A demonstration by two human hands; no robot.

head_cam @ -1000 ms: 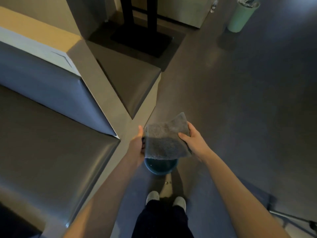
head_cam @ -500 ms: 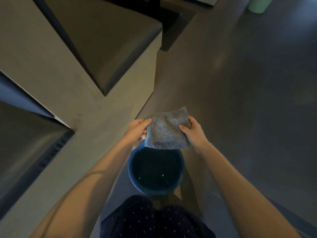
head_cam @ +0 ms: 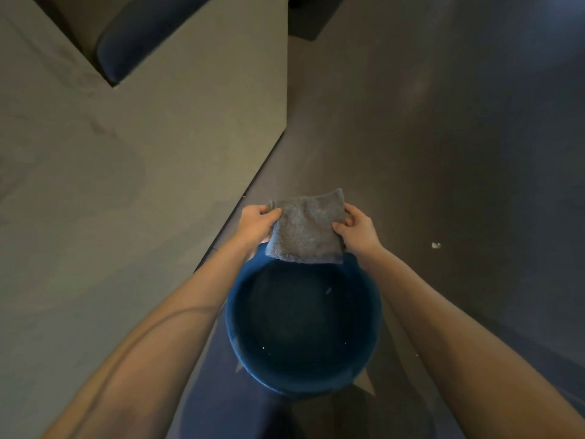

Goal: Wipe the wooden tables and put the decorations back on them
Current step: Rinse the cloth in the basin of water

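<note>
The left hand (head_cam: 254,224) and right hand (head_cam: 357,229) hold a grey cloth (head_cam: 305,231) by its sides, fingers clamped on it. It hangs above the far rim of a blue bucket (head_cam: 304,324) on the floor (head_cam: 443,137).

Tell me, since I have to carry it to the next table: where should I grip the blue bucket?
Grip the blue bucket by its rim at opposite sides, coming from above. No handle shows, and the round open top faces up. Both hands now hold the grey cloth.

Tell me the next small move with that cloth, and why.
Probably lower the cloth into the bucket to wet it. The left hand and right hand pinch its upper corners, and it hangs just over the far rim, not yet inside.
</note>
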